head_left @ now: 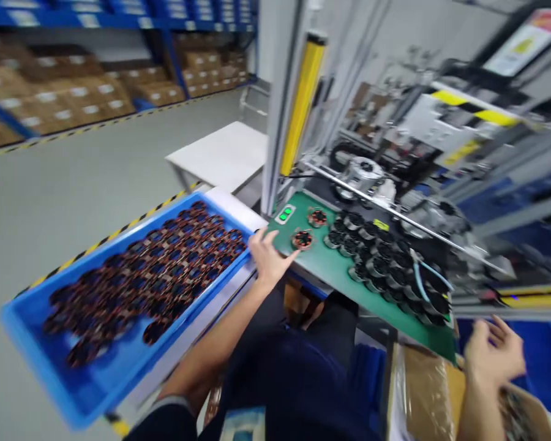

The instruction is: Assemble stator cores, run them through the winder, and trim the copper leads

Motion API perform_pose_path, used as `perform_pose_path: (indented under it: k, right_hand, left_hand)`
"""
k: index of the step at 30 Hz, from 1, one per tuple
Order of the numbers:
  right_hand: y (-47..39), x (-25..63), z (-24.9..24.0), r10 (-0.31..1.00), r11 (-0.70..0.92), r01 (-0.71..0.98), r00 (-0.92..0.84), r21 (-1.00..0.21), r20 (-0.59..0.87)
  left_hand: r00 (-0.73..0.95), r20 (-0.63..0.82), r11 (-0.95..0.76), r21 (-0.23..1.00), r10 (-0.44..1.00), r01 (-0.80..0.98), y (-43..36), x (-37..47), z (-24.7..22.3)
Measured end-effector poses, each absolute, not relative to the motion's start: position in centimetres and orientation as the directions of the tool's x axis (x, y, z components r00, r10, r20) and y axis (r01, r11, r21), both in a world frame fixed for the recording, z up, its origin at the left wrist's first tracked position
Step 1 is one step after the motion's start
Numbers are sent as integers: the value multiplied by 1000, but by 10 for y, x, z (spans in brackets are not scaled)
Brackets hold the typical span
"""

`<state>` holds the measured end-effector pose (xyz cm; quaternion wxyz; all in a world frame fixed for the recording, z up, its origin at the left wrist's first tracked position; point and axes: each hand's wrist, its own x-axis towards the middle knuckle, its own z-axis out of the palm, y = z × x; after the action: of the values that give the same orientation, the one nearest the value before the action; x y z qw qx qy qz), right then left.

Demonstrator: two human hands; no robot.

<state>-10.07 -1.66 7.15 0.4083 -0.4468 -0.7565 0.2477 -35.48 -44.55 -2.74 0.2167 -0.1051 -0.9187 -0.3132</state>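
My left hand (270, 258) is at the left front edge of the green work mat (316, 260), fingers spread and nothing held. Just beyond its thumb lies a copper-wound motor stator (302, 239), and a second stator (318, 217) sits farther back. My right hand (494, 352), slightly blurred, hovers off the mat's right end with loosely curled fingers apart and no object visible in it. Several black and silver cylindrical motor parts (379, 266) stand in close rows on the mat. To the left, a blue tray (32, 334) holds many copper-wound stators (165, 263).
Behind the mat stands a machine with a metal rod (395, 211) across its front and a yellow-striped post (303, 104). A green-lit counter (285, 214) sits at the mat's corner. Below my right hand is a cardboard box (528, 410). A white table (223, 153) stands beyond.
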Motion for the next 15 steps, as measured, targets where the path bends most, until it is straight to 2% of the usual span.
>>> perform_pose_path:
  k: [2, 6, 9, 11, 15]
  right_hand:
    - [-17, -95, 51, 915, 398, 543, -182, -739, 359]
    - [-4, -97, 12, 942, 330, 615, -171, -716, 287]
    - [12, -95, -9, 936, 352, 646, -229, -677, 268]
    - [19, -92, -18, 925, 381, 659, -268, -648, 270]
    - [24, -84, -28, 901, 432, 665, -336, -609, 273]
  left_hand:
    - [-892, 451, 764, 572, 10, 298, -454, -348, -38]
    - [-871, 454, 692, 569, 186, 444, -455, -359, -41]
    - [-852, 441, 709, 502, 282, 495, -439, -380, -36]
    - [-871, 423, 730, 509, 250, 456, -427, -392, -35]
    - [-885, 442, 674, 612, 143, 414, -419, -398, -42]
